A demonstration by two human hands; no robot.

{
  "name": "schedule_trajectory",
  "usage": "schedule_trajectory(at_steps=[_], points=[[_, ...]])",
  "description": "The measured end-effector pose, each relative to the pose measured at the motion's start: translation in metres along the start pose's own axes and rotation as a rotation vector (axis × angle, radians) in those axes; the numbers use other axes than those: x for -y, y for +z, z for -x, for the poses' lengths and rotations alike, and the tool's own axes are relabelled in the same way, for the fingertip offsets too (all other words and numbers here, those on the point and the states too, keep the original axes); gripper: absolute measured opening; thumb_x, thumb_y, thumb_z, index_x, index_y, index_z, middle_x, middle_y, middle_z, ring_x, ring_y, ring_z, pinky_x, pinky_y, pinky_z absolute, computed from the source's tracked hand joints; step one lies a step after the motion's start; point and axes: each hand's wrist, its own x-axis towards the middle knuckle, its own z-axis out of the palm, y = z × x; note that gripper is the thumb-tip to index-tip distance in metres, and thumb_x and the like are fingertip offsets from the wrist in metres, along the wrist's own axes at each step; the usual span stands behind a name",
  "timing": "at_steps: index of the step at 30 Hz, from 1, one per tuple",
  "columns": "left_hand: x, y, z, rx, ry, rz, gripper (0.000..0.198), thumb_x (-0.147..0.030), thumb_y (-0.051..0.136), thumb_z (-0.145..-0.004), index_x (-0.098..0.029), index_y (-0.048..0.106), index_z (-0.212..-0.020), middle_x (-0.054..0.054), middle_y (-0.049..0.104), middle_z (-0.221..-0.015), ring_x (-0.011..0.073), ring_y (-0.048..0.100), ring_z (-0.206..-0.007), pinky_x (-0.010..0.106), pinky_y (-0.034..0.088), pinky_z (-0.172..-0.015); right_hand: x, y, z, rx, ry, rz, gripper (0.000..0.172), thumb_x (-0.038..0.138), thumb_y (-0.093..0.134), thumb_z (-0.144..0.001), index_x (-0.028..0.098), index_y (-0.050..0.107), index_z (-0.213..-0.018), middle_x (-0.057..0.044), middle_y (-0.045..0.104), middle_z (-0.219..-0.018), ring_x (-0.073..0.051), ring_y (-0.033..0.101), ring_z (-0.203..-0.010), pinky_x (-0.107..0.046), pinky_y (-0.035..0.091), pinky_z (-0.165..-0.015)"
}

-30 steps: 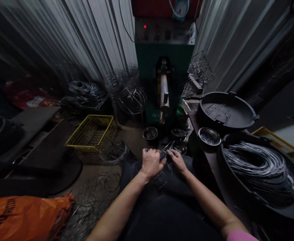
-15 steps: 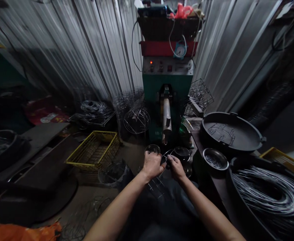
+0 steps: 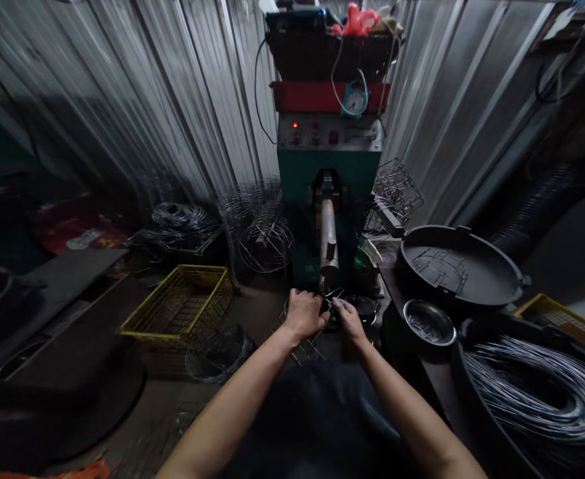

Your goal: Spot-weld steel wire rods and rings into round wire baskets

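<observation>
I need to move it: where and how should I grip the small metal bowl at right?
Probably pinch the bowl by its raised left rim, right hand coming from the left: that side faces the bench edge, while a round pan and coil pan crowd elsewhere.

Dark bench, board and floor, with what each carries.
The bench [image 3: 438, 386] at right bears, from far to near, a shallow black pan [image 3: 494, 276], a small metal bowl [image 3: 443, 320] and a large black tub [image 3: 465, 380]. The board [image 3: 80, 278] at left holds a round container [image 3: 22, 301] — dark-walled; on the floor [image 3: 258, 307] lie tangled wires [image 3: 165, 426] — dimly seen.
</observation>
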Motion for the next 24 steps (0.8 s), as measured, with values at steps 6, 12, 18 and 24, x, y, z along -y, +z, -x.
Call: schedule_trajectory(at_steps=[6,12,18,24], points=[[-0.001,-0.006,-0.009,0.060,-0.029,-0.002,0.036,-0.044,0.048,-0.074,-0.013,0.061,-0.087,0.013,0.064,-0.084,0.0264,0.056,-0.085,0.040,0.029,-0.075,0.000,-0.003,-0.010,0.020,-0.030,-0.011,0.035,0.045,0.066,-0.061,0.015,0.048,-0.060,0.006,0.042,-0.050,-0.004,0.035,-0.042,-0.017,0.025,-0.040],[-0.003,-0.012,-0.014,0.095,-0.040,-0.003,0.035,-0.042,0.047,-0.073,-0.012,0.063,-0.084,0.014,0.065,-0.085,0.0271,0.056,-0.085,0.039,0.030,-0.074,-0.004,-0.002,-0.015,0.008,0.003,-0.058,0.036,0.046,0.067,-0.058,0.015,0.048,-0.062,0.007,0.042,-0.049,-0.004,0.034,-0.040,-0.017,0.025,-0.039],[-0.006,-0.014,-0.014,0.092,-0.075,0.000,0.036,-0.044,0.043,-0.074,-0.015,0.064,-0.082,0.012,0.066,-0.080,0.0263,0.058,-0.081,0.040,0.031,-0.074,-0.004,-0.006,-0.010,0.051,0.040,-0.024,0.034,0.049,0.061,-0.065,0.016,0.054,-0.066,0.004,0.048,-0.052,-0.007,0.040,-0.043,-0.020,0.033,-0.043],[-0.007,-0.010,-0.011,0.024,-0.076,-0.021,0.032,-0.039,0.047,-0.072,-0.012,0.064,-0.076,0.013,0.065,-0.079,0.0268,0.056,-0.082,0.042,0.028,-0.075,-0.008,-0.026,0.041,0.377,0.082,0.352,0.033,0.048,0.057,-0.070,0.020,0.060,-0.088,-0.001,0.061,-0.077,-0.014,0.055,-0.072,-0.027,0.042,-0.069]])
